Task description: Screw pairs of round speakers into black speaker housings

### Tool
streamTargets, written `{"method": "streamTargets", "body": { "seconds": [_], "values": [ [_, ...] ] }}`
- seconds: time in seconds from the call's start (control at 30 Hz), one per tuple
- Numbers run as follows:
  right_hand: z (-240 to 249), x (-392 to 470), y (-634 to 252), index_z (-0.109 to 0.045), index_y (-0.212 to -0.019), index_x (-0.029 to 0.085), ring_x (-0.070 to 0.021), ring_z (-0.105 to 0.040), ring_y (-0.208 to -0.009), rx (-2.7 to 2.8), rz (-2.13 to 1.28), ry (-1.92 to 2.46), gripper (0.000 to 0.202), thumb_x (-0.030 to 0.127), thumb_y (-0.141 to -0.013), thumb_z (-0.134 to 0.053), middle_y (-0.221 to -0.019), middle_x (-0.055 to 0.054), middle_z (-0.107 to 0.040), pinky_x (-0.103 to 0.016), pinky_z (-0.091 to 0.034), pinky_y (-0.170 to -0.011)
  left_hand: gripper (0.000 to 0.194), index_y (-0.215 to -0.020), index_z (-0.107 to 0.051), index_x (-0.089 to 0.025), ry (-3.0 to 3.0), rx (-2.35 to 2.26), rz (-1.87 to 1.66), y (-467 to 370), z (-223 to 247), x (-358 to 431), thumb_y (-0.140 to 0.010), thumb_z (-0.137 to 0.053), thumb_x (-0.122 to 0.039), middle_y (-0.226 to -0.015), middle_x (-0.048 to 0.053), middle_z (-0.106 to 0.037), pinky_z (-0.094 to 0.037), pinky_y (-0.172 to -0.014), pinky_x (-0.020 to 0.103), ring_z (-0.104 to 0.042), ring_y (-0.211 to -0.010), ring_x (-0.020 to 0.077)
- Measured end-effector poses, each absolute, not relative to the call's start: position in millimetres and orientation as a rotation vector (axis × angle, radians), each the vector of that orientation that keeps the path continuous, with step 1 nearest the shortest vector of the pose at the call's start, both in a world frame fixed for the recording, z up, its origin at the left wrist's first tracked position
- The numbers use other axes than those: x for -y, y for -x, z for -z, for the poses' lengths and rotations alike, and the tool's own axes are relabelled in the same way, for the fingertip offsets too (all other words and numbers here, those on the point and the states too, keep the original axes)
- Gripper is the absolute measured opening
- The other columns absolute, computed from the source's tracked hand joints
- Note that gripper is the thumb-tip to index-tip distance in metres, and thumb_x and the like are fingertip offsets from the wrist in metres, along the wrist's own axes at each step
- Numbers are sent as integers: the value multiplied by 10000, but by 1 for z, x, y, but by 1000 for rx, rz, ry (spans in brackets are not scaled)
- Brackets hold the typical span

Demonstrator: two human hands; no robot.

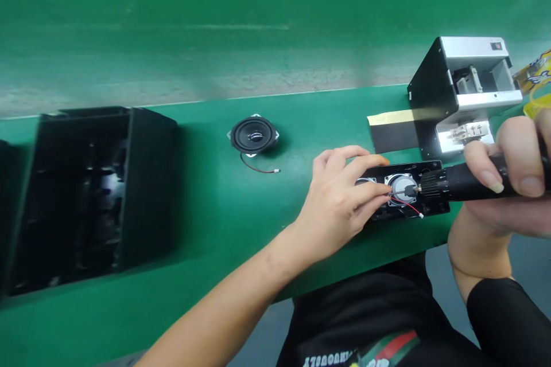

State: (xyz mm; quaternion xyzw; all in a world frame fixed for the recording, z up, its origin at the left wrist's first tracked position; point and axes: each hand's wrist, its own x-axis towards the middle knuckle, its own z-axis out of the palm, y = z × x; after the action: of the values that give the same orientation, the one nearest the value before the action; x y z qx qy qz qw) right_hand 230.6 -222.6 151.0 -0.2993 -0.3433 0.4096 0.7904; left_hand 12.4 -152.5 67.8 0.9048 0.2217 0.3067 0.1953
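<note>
My right hand is wrapped round a black electric screwdriver, held almost level. Its thin bit points left, over a small speaker with a silver back and a red-and-black lead. That speaker sits in a long black panel lying near the bench's front edge. My left hand rests over the panel's left part, thumb and fingers drawn together at the bit's tip; what they pinch is hidden. Beneath its fingers a second speaker shows in part.
A loose black speaker with a plugged lead lies mid-bench. An open black box stands at left. At back right are a silver-and-black machine and a black card with a yellow strip. A yellow package sits at the far right.
</note>
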Motion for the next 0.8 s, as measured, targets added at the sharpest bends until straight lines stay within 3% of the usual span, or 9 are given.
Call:
{"method": "streamTargets", "body": {
  "seconds": [0.27, 0.5, 0.8],
  "values": [
    [-152, 221, -230, -593, -735, 239, -69, -420, -386, 735, -880, 643, 400, 127, -807, -970, -598, 127, -461, -272, -428, -344, 149, -995, -833, -270, -2497, -595, -764, -11, -70, 152, -1071, -706, -263, -1324, 70, -807, -469, -1066, 536, -646, -1291, 301],
    [-148, 221, -233, -703, -765, 263, -72, -377, -356, 769, -864, 679, 296, 193, -803, -988, -576, 119, -409, -276, -435, -309, 155, -991, -830, -254, -2501, -563, -782, -13, -70, 154, -1073, -699, -252, -1324, 83, -808, -469, -1033, 529, -660, -1267, 304],
    [-145, 224, -232, -580, -810, 237, -87, -579, -472, 753, -953, 498, 308, 103, -942, -823, -684, 104, -607, -257, -532, -420, 165, -996, -818, -232, -2442, -500, -733, -13, -73, 157, -1077, -675, -221, -1327, 93, -800, -482, -1050, 506, -653, -1268, 292]
  ]
}}
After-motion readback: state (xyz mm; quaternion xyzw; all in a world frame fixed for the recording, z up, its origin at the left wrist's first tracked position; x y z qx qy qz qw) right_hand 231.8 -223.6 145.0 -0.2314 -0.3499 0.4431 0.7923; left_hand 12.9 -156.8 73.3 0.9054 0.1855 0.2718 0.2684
